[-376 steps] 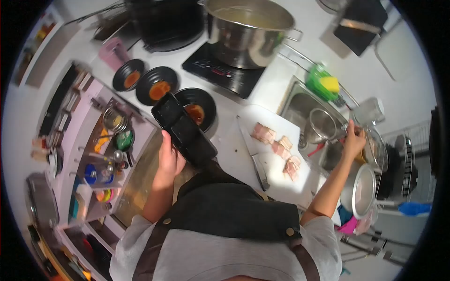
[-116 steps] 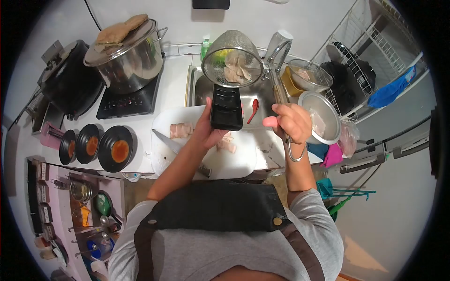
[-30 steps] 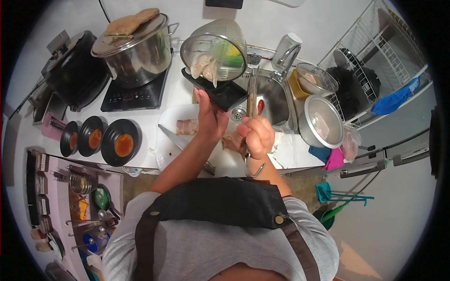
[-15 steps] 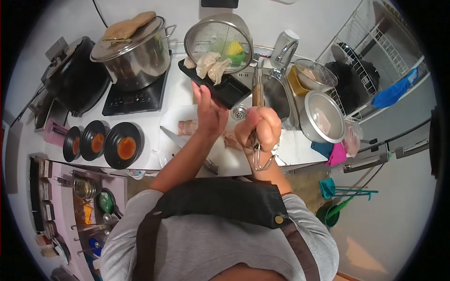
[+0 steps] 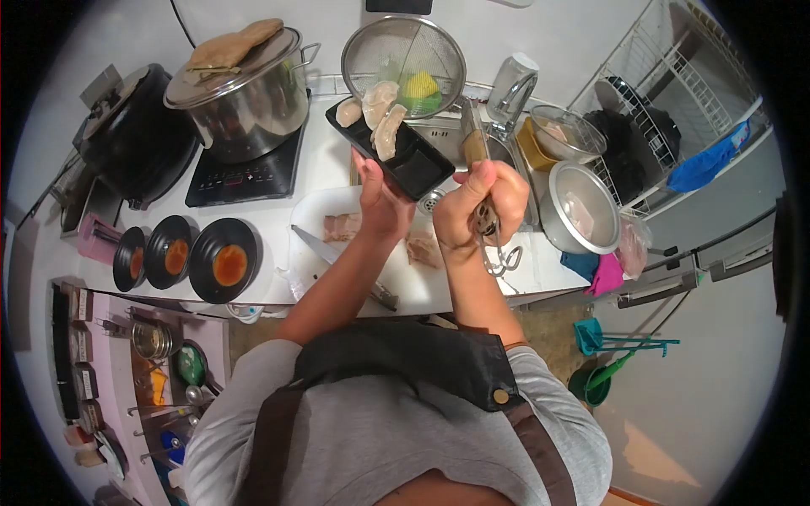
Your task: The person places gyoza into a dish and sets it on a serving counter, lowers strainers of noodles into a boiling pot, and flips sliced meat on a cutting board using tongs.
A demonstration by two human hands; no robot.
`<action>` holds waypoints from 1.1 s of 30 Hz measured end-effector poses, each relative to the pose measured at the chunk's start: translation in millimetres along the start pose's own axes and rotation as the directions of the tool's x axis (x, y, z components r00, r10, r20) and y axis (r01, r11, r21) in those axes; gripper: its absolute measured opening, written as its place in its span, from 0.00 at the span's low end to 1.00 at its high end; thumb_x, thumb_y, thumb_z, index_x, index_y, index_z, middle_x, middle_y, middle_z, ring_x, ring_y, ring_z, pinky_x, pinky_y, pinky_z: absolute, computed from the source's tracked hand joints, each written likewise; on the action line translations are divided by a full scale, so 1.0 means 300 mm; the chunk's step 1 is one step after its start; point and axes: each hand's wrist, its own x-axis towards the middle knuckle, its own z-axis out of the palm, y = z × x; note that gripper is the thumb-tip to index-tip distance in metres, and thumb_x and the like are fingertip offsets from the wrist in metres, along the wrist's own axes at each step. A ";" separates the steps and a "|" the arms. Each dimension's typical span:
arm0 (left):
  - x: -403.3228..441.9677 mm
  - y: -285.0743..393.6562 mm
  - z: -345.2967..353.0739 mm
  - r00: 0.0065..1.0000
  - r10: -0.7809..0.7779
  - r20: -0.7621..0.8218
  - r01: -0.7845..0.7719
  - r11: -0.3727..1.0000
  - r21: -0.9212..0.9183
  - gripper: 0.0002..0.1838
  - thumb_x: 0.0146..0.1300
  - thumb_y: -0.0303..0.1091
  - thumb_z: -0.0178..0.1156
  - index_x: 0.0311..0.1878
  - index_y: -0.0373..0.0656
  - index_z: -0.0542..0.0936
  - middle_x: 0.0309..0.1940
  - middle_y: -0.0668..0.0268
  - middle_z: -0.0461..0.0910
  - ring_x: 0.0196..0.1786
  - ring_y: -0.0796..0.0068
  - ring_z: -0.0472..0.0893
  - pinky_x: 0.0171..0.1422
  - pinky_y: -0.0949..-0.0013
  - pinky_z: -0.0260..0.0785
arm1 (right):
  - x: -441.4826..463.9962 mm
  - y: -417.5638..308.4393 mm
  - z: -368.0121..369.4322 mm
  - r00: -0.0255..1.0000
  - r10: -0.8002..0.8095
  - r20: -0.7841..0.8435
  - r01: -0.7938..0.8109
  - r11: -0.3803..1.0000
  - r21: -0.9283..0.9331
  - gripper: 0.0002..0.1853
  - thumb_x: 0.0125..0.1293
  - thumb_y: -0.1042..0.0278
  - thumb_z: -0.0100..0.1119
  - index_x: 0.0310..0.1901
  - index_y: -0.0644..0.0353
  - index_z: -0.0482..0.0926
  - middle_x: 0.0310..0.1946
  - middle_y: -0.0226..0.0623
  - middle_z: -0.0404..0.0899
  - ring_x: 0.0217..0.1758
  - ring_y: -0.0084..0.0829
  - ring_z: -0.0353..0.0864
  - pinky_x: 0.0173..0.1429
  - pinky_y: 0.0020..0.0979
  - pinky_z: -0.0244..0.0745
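A white wall (image 5: 553, 38) backs the white countertop (image 5: 277, 215). A pink open shelving unit (image 5: 122, 337) stands at left; a wire dish rack (image 5: 699, 103), at right. Brownish floor (image 5: 544, 327) shows below; a warm light patch (image 5: 656, 457) lies lower right.

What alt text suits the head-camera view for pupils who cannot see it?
A person's left hand holds a black tray of pale dumplings; the right hand grips a mesh strainer. Below, a knife and meat lie on a white board; three dark bowls of sauce and a steel pot stand at left.
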 end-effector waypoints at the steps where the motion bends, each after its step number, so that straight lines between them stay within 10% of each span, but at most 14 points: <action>1: 0.011 -0.001 -0.003 0.999 0.028 0.029 -0.028 0.999 -0.024 0.37 0.66 0.52 0.53 0.72 0.59 0.46 0.67 0.63 0.60 0.66 0.64 0.66 0.70 0.53 0.59 | 0.015 0.001 0.018 0.999 -0.021 -0.043 0.022 0.999 0.024 0.08 0.67 0.75 0.55 0.30 0.63 0.69 0.27 0.39 0.76 0.21 0.26 0.72 0.26 0.24 0.68; 11: 0.070 0.062 -0.043 0.970 0.237 -0.061 -0.235 0.972 0.026 0.39 0.64 0.44 0.58 0.72 0.65 0.45 0.70 0.71 0.55 0.71 0.66 0.58 0.73 0.51 0.53 | 0.139 -0.009 0.058 0.994 0.099 -0.050 -0.083 0.964 0.255 0.07 0.68 0.74 0.52 0.38 0.63 0.64 0.33 0.44 0.74 0.18 0.22 0.71 0.17 0.19 0.69; 21: 0.087 0.167 -0.088 0.953 0.299 -0.054 -0.289 0.947 0.139 0.39 0.65 0.42 0.58 0.71 0.76 0.44 0.72 0.72 0.49 0.72 0.60 0.56 0.68 0.42 0.58 | 0.074 -0.038 -0.083 0.882 -0.372 0.290 0.305 0.918 0.252 0.09 0.66 0.76 0.54 0.34 0.64 0.62 0.24 0.46 0.74 0.18 0.32 0.75 0.20 0.28 0.73; 24: 0.060 0.185 -0.109 0.966 0.255 -0.051 -0.251 0.966 0.068 0.41 0.68 0.31 0.53 0.70 0.77 0.39 0.71 0.73 0.49 0.72 0.65 0.54 0.70 0.41 0.53 | 0.043 -0.051 -0.073 0.870 -0.433 0.236 0.359 0.884 0.300 0.15 0.51 0.82 0.66 0.33 0.60 0.67 0.31 0.38 0.76 0.21 0.34 0.75 0.19 0.29 0.68; 33: 0.098 0.220 -0.138 0.958 0.285 0.034 -0.287 0.950 0.128 0.40 0.64 0.39 0.59 0.71 0.75 0.46 0.72 0.74 0.50 0.72 0.62 0.56 0.70 0.42 0.55 | 0.043 -0.078 -0.010 0.785 -0.539 0.307 0.492 0.842 0.220 0.19 0.47 0.70 0.72 0.33 0.54 0.68 0.35 0.31 0.79 0.22 0.31 0.71 0.16 0.26 0.60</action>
